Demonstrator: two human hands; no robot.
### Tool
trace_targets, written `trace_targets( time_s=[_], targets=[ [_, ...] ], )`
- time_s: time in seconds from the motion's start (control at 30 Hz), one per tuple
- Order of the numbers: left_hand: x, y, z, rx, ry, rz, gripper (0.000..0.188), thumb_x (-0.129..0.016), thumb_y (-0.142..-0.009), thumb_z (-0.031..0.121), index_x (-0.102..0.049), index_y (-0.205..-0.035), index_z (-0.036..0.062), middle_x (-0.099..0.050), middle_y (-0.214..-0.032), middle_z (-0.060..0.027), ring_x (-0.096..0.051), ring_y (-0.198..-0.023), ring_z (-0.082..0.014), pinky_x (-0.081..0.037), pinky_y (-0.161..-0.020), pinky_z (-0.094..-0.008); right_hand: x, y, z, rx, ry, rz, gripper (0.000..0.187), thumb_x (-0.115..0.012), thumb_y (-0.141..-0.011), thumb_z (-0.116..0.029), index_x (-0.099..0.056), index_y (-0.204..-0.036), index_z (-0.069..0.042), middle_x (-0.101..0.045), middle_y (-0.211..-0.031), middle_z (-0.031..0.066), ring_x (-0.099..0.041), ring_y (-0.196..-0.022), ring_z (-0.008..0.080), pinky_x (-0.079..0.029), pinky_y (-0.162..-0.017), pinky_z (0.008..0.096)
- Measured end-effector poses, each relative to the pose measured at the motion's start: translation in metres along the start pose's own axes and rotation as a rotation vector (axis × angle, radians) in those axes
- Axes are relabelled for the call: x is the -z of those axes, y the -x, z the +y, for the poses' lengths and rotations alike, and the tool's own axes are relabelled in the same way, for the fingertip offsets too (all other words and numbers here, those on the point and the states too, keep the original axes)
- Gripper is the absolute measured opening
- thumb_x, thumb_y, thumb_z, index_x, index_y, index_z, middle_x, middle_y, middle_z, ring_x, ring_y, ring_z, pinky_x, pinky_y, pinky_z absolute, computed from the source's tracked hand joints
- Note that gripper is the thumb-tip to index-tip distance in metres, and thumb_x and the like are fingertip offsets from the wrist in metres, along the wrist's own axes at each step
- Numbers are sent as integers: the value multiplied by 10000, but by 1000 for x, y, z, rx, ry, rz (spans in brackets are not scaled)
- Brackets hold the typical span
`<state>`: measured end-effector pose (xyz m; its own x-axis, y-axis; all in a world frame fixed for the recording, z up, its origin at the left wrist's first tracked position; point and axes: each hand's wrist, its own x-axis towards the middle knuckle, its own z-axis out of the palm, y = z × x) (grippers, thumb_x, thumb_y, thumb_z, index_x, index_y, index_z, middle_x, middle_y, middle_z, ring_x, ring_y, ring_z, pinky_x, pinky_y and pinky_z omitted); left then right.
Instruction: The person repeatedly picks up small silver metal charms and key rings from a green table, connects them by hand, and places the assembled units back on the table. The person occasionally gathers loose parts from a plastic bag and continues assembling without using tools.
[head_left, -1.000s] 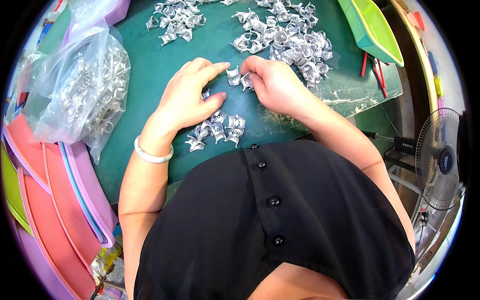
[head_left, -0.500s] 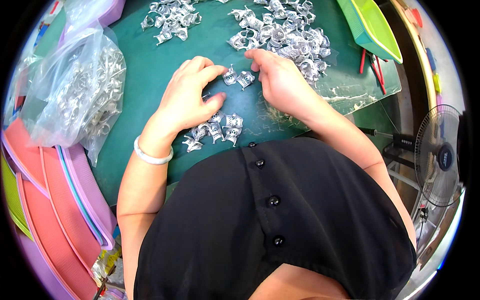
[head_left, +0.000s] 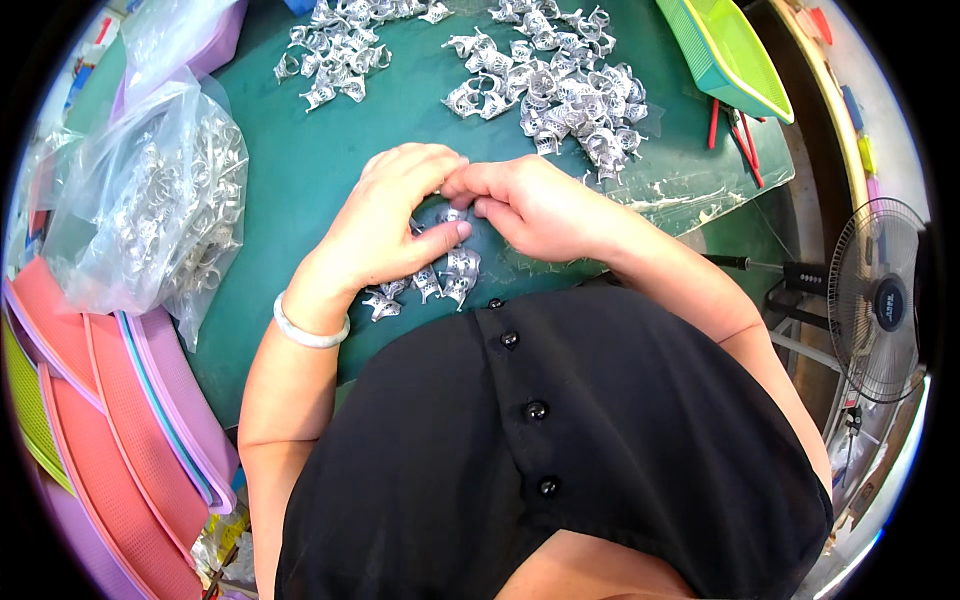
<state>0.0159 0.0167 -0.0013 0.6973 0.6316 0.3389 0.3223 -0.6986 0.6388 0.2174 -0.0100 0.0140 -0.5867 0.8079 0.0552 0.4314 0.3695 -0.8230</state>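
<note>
Several small silver openwork metal pieces [head_left: 460, 272] lie in a little heap on the green table, close to my body. My left hand [head_left: 390, 215], with a pale bangle [head_left: 308, 332] on its wrist, arches over the heap's far left side. Its fingers are curved and its thumb stands apart, the tip over the pieces. From the right, my right hand [head_left: 535, 208] meets the left fingertips beyond the heap. The right fingers are bent together with the thumb under them; anything between them is hidden. Part of the heap is covered by my hands.
A large pile of similar pieces [head_left: 575, 95] lies far right, a smaller pile [head_left: 340, 50] far left. A clear plastic bag [head_left: 170, 200] of pieces stands left, above stacked pink and purple baskets [head_left: 130, 400]. A green basket [head_left: 735, 60], red-handled pliers [head_left: 745, 150] and a fan [head_left: 880, 300] are right.
Both hands have come together, the right moving left and nearer my body. Two loose pieces that lay between them no longer show there. The whole view has shifted slightly.
</note>
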Motion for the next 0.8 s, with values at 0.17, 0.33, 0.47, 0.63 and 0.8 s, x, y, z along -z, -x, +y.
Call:
trace_targets(
  time_s=[0.17, 0.33, 0.47, 0.63, 0.8],
  targets=[
    [5, 2, -2, 46, 91, -85, 266, -676, -660, 124, -634, -900, 19, -620, -950, -116, -586, -905, -281, -450, -837, -383, 14, -21, 6, 149, 624, 384, 197, -589, -756, -25, -614, -952, -32, -642, -855, 108, -601, -846, 308, -479, -739, 405],
    [14, 5, -1, 41, 89, -102, 230, -624, -635, 134, -644, -834, 21, -612, -960, -104, -583, -838, -276, -455, -804, -368, 23, -46, 10, 81, 973, 342, 307, -584, -745, -13, -590, -1051, -40, -632, -865, 89, -548, -883, 264, -422, -793, 390],
    [14, 7, -8, 230, 237, 44, 256, -676, -718, 112, -621, -946, 10, -596, -977, -103, -580, -762, -175, -481, -658, -285, 21, -51, 13, 132, 822, 297, 363, -589, -740, -5, -571, -1101, -35, -624, -885, 90, -554, -884, 276, -420, -809, 399],
    [5, 4, -16, 290, -148, 219, 396, -753, -704, 262, -639, -1011, 39, -569, -988, -93, -560, -915, -252, -444, -816, -362, 7, -44, 6, 165, 487, 230, 334, -612, -715, -20, -578, -1047, -27, -626, -875, 116, -563, -883, 303, -433, -802, 410],
    [4, 7, -12, 273, -188, 115, 373, -748, -699, 207, -645, -1019, 45, -555, -1015, -84, -509, -978, -272, -398, -880, -370, -1, -35, 6, 94, 304, 219, 360, -625, -730, 2, -573, -1082, -49, -608, -939, 117, -582, -918, 320, -475, -778, 404]
  ],
)
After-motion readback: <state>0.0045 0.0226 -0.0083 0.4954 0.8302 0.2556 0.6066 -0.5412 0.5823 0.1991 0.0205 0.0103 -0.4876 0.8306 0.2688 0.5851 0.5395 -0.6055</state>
